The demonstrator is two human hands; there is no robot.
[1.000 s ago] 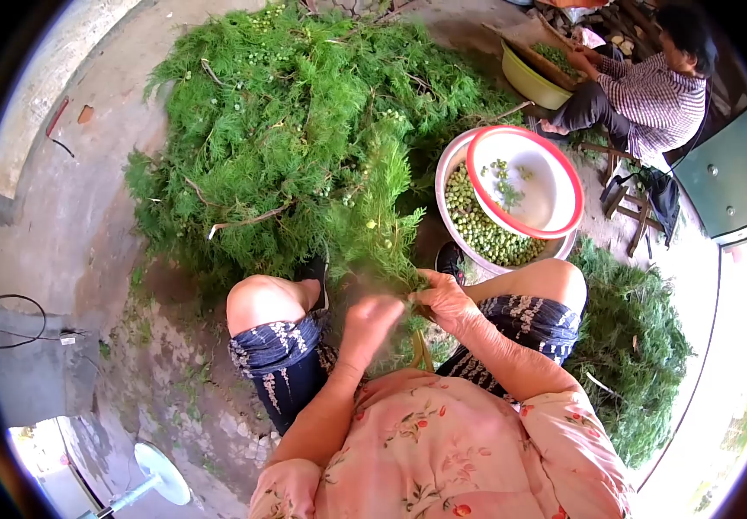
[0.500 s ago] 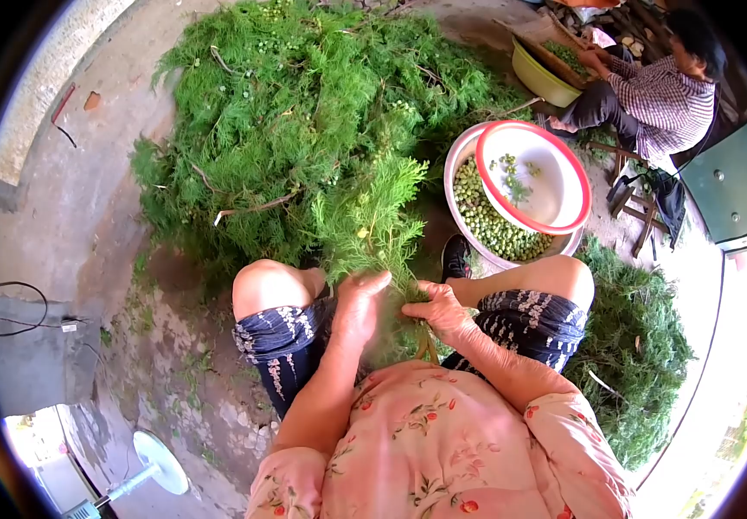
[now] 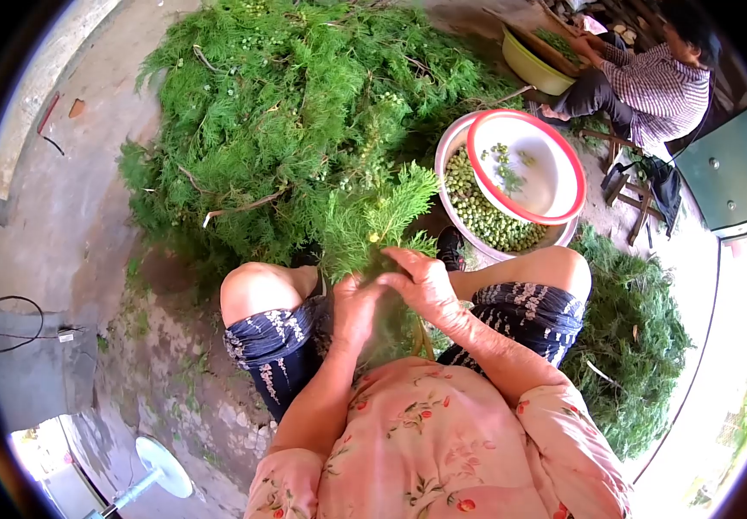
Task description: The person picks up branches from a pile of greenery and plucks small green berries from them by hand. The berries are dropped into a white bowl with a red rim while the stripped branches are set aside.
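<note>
A feathery green conifer branch (image 3: pixel 378 212) rises between my knees, pointing away from me toward a big heap of similar branches. My left hand (image 3: pixel 356 313) is closed around its lower part. Close beside it, my right hand (image 3: pixel 427 285) has its fingers bent onto the branch's foliage, thumb pointing toward the left hand. What lies between the right fingertips is partly hidden. Past my right knee stands a wide basin (image 3: pixel 445 186) with many small round green cones. A white basin with a red rim (image 3: pixel 583 186) rests tilted on it, holding a few cones and a sprig.
The heap of branches (image 3: pixel 261 130) covers the floor ahead. Another pile of greenery (image 3: pixel 633 346) lies at my right. A seated person (image 3: pixel 650 91) works by a yellow-green basin (image 3: pixel 529 71) at the back right. A fan (image 3: pixel 164 467) stands at lower left.
My right hand has moved up and left along the branch, nearer my left hand. The branch's tip leans more to the right. The whole view has shifted slightly.
</note>
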